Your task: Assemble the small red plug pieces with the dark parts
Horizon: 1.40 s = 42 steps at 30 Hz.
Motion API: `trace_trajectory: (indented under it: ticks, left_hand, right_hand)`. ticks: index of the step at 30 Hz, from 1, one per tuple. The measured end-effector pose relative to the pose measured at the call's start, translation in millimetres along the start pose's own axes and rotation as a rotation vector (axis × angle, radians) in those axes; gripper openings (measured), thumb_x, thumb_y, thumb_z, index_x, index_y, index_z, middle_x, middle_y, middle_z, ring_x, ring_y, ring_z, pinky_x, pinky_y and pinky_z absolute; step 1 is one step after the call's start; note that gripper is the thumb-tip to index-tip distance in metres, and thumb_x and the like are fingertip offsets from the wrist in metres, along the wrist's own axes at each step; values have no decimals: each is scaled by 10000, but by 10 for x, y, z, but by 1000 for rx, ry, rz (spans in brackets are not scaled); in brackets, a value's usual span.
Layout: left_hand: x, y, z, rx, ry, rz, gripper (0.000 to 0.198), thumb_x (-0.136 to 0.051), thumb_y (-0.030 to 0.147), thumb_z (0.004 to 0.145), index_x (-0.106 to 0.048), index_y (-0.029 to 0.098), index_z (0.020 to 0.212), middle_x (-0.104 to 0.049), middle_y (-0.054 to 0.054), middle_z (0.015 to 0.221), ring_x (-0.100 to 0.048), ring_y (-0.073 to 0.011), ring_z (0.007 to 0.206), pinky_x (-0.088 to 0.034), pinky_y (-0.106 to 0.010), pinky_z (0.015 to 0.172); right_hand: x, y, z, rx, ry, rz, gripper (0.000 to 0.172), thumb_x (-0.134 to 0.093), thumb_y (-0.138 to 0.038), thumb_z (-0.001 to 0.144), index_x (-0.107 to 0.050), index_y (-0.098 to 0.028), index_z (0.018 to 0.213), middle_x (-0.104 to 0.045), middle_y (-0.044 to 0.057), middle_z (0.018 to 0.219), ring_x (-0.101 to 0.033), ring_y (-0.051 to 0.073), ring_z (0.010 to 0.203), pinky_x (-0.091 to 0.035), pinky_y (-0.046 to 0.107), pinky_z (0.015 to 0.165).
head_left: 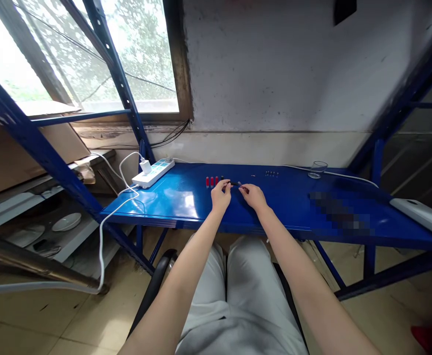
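Over the blue table [179, 197] my two hands meet at a small, dark, slim cylinder [234, 184]. Its near-left end is pinched between the fingers of my left hand [220, 197]. My right hand [254, 196] has its fingertips closed at the other end, on a tiny shiny piece too small to name. Just left of my left hand stand several short red tubes [212, 182] with paler lower ends. A small black piece [222, 177] shows behind that hand's fingertips. Beyond my right hand lie several tiny metal pieces [272, 174] in a row and a single small one [253, 175].
A white power strip [154, 172] with a plugged-in charger [145, 166] lies at the table's left end. A clear glass cup [317, 170] stands at the back right. Near the right end are a blurred-out dark object [339, 212] and a white device [422, 215]. Blue posts rise at both sides.
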<state>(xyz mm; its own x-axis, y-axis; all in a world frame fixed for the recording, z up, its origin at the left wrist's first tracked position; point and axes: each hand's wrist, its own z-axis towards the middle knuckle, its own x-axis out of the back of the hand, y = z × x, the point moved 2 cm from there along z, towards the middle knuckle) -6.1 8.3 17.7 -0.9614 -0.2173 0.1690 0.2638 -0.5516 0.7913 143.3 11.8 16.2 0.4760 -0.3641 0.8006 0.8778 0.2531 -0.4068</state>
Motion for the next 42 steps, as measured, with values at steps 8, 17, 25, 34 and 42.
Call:
trace_trajectory:
  ticks: [8, 17, 25, 34, 42]
  left_hand:
    - [-16, -21, -2, 22, -30, -15, 237, -492, 303, 857, -609, 168, 1013, -693, -82, 875, -652, -177, 812, -512, -294, 741]
    - [-63, -44, -10, 56, -114, -23, 211, -536, 297, 828, -626, 182, 980, -686, -67, 843, -648, -155, 705, -521, -263, 634]
    - [-55, -12, -13, 107, -193, -52, 186, -569, 278, 798, -623, 169, 939, -653, -49, 821, -616, -109, 567, -504, -224, 544]
    - [-30, 49, -8, 91, -115, -90, 264, -547, 370, 815, -622, 175, 977, -670, -52, 820, -600, -103, 555, -490, -228, 563]
    - [118, -31, 66, 315, 246, -296, 422, -326, 482, 890, -562, 135, 846, -625, -36, 661, -547, -83, 451, -435, -213, 496]
  right_hand:
    - [-6, 5, -5, 7, -4, -37, 288, -440, -327, 879, -671, -186, 976, -658, 71, 875, -580, 182, 765, -407, 267, 624]
    - [54, -45, -22, 24, 99, -102, 302, -417, -248, 875, -645, -155, 1049, -632, 106, 929, -571, 198, 796, -418, 291, 679]
    - [33, -137, -29, 162, 79, -106, 324, -444, -217, 840, -550, -124, 1132, -626, 121, 983, -564, 221, 913, -396, 318, 780]
    - [-8, -253, -5, 68, 22, -220, 242, -349, -260, 895, -502, -112, 1008, -655, 124, 815, -594, 224, 758, -321, 322, 732]
    - [-161, -155, 264, -116, -55, 13, 178, -484, -346, 850, -549, -181, 851, -651, 66, 857, -591, 191, 794, -369, 276, 673]
